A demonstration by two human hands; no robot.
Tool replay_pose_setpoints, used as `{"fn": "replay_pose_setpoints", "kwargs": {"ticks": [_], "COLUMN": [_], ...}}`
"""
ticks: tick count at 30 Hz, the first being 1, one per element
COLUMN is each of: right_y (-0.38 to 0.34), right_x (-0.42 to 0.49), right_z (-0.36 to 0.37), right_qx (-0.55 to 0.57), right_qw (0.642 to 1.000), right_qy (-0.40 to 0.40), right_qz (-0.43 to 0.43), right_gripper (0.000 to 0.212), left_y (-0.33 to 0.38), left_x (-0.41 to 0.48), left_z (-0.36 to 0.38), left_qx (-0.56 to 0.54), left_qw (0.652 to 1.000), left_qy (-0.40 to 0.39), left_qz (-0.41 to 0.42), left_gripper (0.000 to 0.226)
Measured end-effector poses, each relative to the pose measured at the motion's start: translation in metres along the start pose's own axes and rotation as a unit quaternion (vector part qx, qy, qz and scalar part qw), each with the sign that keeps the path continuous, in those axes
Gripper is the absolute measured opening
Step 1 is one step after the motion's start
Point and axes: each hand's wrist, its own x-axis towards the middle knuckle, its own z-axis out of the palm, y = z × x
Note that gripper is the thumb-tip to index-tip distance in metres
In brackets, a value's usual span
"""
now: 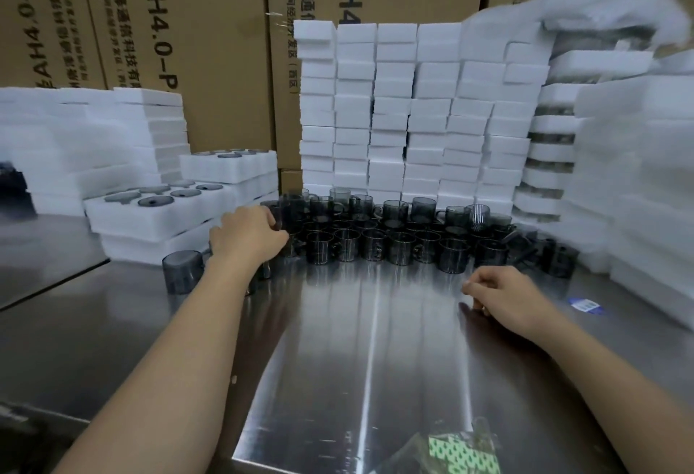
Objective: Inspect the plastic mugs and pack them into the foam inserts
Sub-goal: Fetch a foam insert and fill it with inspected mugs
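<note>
A crowd of dark, see-through plastic mugs [375, 238] stands at the far side of the shiny metal tabletop [356, 342], in front of tall stacks of white foam blocks [413, 109]. The left hand [248, 235] reaches to the left end of that crowd with its fingers curled against the nearest mugs; motion blur hides whether it has hold of one. One upturned mug [182, 272] sits alone just left of the left forearm. The right hand [499, 297] rests on the tabletop near the mugs, loosely curled and holding nothing. Part-filled foam inserts [161, 210] lie at far left.
</note>
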Motion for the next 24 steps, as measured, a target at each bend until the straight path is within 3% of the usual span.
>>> {"fn": "replay_pose_setpoints", "kwargs": {"ticks": [5, 9, 20, 24], "right_y": [-0.001, 0.001, -0.001, -0.001], "right_x": [0.000, -0.001, -0.002, -0.002], "right_z": [0.000, 0.000, 0.000, 0.000], "right_qx": [-0.006, -0.008, -0.014, -0.017], "right_qw": [1.000, 1.000, 1.000, 1.000], "right_qy": [-0.003, -0.008, -0.004, -0.004], "right_qz": [-0.004, 0.000, 0.009, 0.008], "right_gripper": [0.024, 0.024, 0.022, 0.021], "left_y": [0.007, 0.007, 0.009, 0.006], "left_x": [0.005, 0.014, 0.017, 0.021], "left_z": [0.016, 0.028, 0.035, 0.035], "left_qx": [-0.026, 0.044, 0.060, 0.051], "left_qw": [0.995, 0.995, 0.995, 0.995], "left_qy": [0.067, 0.034, 0.026, 0.034], "left_qz": [0.070, 0.085, 0.072, 0.084], "left_gripper": [0.058, 0.073, 0.063, 0.047]}}
